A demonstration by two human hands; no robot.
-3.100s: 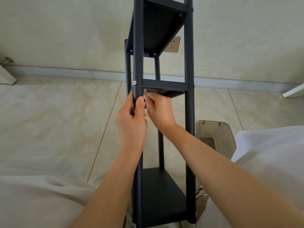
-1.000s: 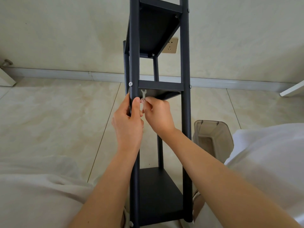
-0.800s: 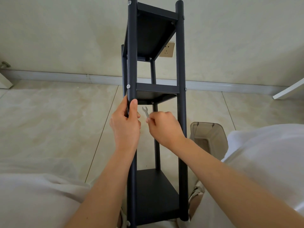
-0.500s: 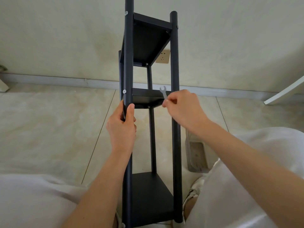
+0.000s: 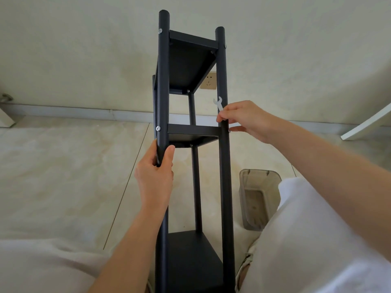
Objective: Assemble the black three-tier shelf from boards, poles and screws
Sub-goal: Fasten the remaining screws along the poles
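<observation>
**Black shelf, standing, three tiers fitted**

Head view: shelf point(image 5: 191, 132) upright on tiled floor point(image 5: 63, 176), base cut off below. Left hand point(image 5: 155, 176) curled round near-left pole point(image 5: 163, 92). Right hand point(image 5: 245, 120) pinches small wrench point(image 5: 218, 102) at near-right pole point(image 5: 223, 81); its fingertips partly hidden. Clear bin point(image 5: 258, 199) beside.

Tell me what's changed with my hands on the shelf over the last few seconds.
The right hand carried the small wrench from the front-left pole across to the front-right pole at the middle board. The left hand still grips the front-left pole.
</observation>
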